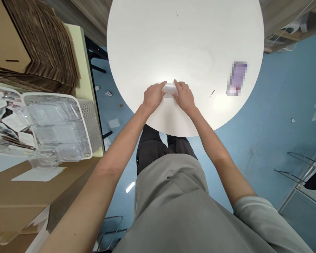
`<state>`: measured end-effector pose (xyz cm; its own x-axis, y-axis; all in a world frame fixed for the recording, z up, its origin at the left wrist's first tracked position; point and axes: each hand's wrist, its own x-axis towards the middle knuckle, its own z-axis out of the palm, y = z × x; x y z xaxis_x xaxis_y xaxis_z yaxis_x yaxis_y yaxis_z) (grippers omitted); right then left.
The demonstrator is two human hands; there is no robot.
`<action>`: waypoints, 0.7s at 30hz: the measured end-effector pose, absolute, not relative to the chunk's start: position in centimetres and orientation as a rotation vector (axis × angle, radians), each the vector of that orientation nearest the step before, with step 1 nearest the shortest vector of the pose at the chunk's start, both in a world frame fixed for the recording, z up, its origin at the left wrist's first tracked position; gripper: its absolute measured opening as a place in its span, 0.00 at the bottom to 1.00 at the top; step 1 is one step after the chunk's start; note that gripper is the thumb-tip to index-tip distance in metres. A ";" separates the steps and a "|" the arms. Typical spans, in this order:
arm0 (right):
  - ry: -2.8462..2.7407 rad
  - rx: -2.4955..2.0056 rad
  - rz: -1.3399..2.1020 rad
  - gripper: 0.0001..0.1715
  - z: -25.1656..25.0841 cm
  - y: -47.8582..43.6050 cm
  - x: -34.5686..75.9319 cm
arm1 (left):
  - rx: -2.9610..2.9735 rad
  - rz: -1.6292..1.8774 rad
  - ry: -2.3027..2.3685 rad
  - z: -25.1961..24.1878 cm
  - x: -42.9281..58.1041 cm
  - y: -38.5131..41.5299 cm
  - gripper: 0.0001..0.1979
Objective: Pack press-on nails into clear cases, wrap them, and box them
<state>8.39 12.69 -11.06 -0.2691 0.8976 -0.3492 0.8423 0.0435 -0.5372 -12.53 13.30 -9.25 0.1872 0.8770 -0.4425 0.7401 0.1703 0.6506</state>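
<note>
A small clear plastic case (170,90) lies on the round white table (184,42) near its front edge. My left hand (153,97) presses on the case's left side with bent fingers. My right hand (184,96) grips its right side, fingers curled over the top edge. Both hands hide most of the case, so what is inside it cannot be made out.
A purple card-like object (237,78), blurred, lies on the table's right part. At left a white basket (87,116) holds several clear plastic cases (55,123). Stacked cardboard (39,45) lies behind it, a brown box (15,207) below. Blue floor surrounds the table.
</note>
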 end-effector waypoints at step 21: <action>-2.229 -1.920 1.006 0.25 -10.4 15.6 7.5 | 0.684 0.589 1.766 -9.5 -6.8 8.0 0.13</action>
